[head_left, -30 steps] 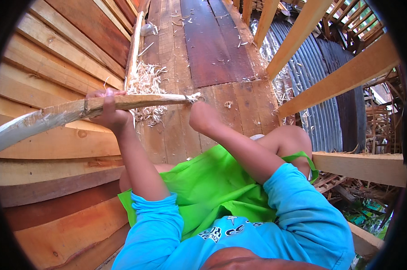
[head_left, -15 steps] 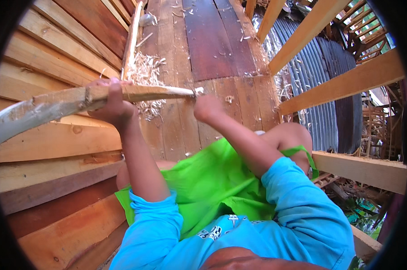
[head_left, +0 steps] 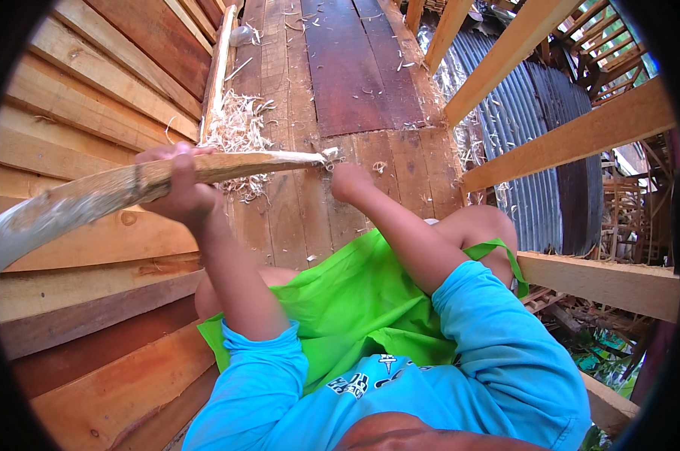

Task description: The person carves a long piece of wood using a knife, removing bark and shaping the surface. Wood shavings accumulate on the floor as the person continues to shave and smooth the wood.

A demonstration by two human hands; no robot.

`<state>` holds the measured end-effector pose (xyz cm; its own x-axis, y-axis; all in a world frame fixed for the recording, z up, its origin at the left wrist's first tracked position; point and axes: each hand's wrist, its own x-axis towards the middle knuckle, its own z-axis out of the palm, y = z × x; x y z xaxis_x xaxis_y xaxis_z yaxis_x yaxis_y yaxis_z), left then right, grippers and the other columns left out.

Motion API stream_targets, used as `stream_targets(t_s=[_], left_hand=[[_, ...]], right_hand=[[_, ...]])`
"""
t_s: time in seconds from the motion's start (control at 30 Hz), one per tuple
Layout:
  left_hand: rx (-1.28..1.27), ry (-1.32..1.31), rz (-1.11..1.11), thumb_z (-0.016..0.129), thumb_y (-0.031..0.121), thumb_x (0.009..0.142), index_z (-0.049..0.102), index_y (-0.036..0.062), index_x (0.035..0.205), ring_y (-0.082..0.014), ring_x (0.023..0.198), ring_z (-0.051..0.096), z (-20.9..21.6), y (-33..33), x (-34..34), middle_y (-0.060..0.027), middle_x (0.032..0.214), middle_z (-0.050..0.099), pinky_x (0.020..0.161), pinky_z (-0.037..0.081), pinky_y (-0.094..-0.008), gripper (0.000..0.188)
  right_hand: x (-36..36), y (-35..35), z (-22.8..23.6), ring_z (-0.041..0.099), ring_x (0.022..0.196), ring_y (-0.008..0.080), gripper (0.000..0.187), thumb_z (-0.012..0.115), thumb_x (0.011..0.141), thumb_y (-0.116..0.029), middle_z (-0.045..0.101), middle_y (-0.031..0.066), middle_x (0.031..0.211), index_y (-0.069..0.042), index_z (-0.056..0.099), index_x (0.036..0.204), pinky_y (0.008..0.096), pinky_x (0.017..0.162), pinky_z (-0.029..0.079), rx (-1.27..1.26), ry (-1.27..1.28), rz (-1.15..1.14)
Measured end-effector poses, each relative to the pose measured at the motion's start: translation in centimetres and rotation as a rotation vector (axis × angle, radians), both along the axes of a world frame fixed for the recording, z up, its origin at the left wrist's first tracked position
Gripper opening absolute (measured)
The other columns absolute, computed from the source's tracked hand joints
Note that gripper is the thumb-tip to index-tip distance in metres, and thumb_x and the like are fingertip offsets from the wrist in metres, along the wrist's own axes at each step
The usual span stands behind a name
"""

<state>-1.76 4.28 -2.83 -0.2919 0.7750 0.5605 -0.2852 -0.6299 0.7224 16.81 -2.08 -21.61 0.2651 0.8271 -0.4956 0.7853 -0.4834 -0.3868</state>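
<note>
A long pale wooden pole (head_left: 92, 197) runs from the left rim to a point left of my right hand. It looks curved, and its right end is narrow and whitish with small curls of shaving (head_left: 330, 155) on it. My left hand (head_left: 178, 184) is wrapped around the pole, thumb up over the top. Just right of the tip, my right hand (head_left: 351, 182) is closed in a fist, its back toward me. Whatever that fist holds is hidden. Both forearms reach forward over a bright green cloth (head_left: 340, 301) on my lap.
A heap of wood shavings (head_left: 238, 124) lies on the plank floor (head_left: 287, 218) against the board wall (head_left: 84, 113) at left. On the right stand wooden railing bars (head_left: 573, 139), with corrugated metal sheets (head_left: 524, 150) beyond them. A reddish-brown panel (head_left: 355, 68) lies ahead.
The pole has tilted, its left part now lower. My left hand has shifted slightly left; my right fist has moved slightly right, and more curled shaving shows at the tip.
</note>
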Motion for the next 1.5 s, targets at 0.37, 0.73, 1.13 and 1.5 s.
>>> stream_targets(t_s=[0.37, 0.73, 1.13, 1.5], left_hand=[[0.042, 0.003, 0.076, 0.058, -0.003, 0.071, 0.045, 0.0023, 0.081, -0.0191, 0.051, 0.054, 3.1, -1.0, -4.3, -0.0076, 0.069, 0.047, 0.053, 0.056, -0.0346, 0.017], [0.017, 0.113, 0.098, 0.061, -0.004, 0.071, 0.048, 0.0014, 0.079, -0.0203, 0.054, 0.056, 2.6, -0.4, -3.5, -0.0081, 0.07, 0.05, 0.054, 0.056, -0.0331, 0.016], [0.03, 0.076, 0.19, 0.061, -0.001, 0.072, 0.05, 0.0031, 0.08, -0.021, 0.056, 0.058, 4.3, -1.0, -6.1, -0.009, 0.072, 0.052, 0.053, 0.054, -0.0327, 0.015], [0.079, -0.027, 0.103, 0.062, -0.002, 0.07, 0.048, 0.0026, 0.08, -0.0215, 0.051, 0.056, 5.4, -2.3, -7.9, -0.0089, 0.069, 0.05, 0.051, 0.055, -0.0343, 0.018]], right_hand=[[1.2, 1.2, 5.2, 0.06, 0.106, 0.0363, 0.033, 0.051, 0.083, -0.017, 0.063, 0.0199, 0.113, -0.001, 0.065, 0.108, 0.044, 0.088, 0.049, -0.05, -0.011, 0.146], [3.8, 1.9, 1.6, 0.059, 0.098, 0.0447, 0.029, 0.057, 0.085, -0.013, 0.061, 0.0304, 0.1, 0.007, 0.05, 0.104, 0.0464, 0.083, 0.048, 0.314, 0.063, -0.2], [-2.8, -0.8, 2.1, 0.068, 0.09, 0.0305, 0.018, 0.058, 0.079, -0.009, 0.068, 0.0214, 0.092, 0.0, 0.067, 0.091, 0.042, 0.071, 0.056, 0.062, -0.133, 0.148], [1.3, -2.9, 0.6, 0.064, 0.097, 0.0388, 0.026, 0.058, 0.08, -0.014, 0.067, 0.0222, 0.099, 0.006, 0.067, 0.094, 0.0462, 0.08, 0.053, -0.014, -0.32, 0.223]])
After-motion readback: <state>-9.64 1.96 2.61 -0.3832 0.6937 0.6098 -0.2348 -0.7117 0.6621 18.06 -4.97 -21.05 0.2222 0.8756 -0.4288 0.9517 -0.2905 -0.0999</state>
